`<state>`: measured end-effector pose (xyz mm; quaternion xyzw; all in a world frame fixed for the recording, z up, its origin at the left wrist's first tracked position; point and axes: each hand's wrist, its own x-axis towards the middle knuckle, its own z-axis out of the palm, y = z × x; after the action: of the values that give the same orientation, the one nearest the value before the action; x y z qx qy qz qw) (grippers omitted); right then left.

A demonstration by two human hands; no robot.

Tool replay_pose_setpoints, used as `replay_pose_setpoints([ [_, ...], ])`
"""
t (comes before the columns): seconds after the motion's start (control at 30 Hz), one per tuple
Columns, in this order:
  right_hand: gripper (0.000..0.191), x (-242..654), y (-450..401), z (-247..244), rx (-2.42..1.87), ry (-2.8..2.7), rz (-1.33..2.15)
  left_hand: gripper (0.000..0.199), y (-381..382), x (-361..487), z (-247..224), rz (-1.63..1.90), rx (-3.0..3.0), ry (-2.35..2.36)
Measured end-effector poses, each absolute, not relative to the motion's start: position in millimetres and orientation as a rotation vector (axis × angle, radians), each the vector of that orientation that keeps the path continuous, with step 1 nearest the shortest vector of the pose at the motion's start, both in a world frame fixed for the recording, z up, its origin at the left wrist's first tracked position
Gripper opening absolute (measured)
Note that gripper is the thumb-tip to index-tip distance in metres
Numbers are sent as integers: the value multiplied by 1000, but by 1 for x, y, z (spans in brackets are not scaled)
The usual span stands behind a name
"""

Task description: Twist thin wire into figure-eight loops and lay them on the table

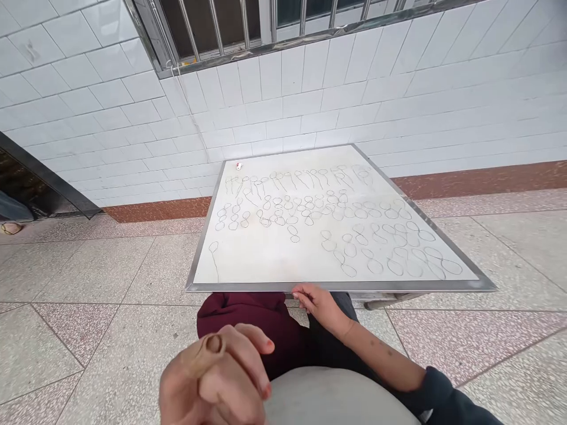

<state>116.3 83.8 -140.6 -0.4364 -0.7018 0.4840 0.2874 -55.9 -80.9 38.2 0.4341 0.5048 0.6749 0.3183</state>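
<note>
My left hand is raised close to the camera, above my lap, away from the table. Its fingers are curled in, a tan band-like patch shows on one finger, and the palm is hidden; no object shows in it. At the near metal edge of the white table, my right hand rests with fingers bent together against the rim. Whatever lies inside those fingers is hidden. Across the tabletop run rows of thin looped shapes, many like figure eights, others single loops with tails. Whether they are drawn lines or thin strands I cannot tell.
A small white and red item lies at the table's far left corner. Behind stands a white tiled wall with a barred window. A dark doorway is at left. Speckled floor tiles surround the table.
</note>
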Motion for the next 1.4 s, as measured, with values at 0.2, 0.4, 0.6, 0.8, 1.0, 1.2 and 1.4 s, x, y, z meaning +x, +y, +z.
replay_pose_setpoints([
  [0.2,23,115,186,-110,-1604,-1828,924,43,18,-103,-38,1387,1494,2043],
  [0.4,21,99,234,-114,-1851,-1952,760,57,47,-147,-107,1063,1797,2334],
  [0.6,15,97,237,-123,-1909,-2073,647,60,50,-161,-126,973,1808,2345],
  [0.8,13,99,231,-125,-1861,-2123,608,56,50,-181,-127,1017,1780,2328],
  [1.0,10,93,197,-106,-1622,-2154,605,46,45,-154,-96,1202,1674,2241],
  [1.2,11,86,128,-63,-1182,-2114,656,56,41,-72,-48,1507,972,1409],
  [1.4,8,93,87,-34,-1005,-2027,749,53,25,-35,-21,1618,752,1158],
])
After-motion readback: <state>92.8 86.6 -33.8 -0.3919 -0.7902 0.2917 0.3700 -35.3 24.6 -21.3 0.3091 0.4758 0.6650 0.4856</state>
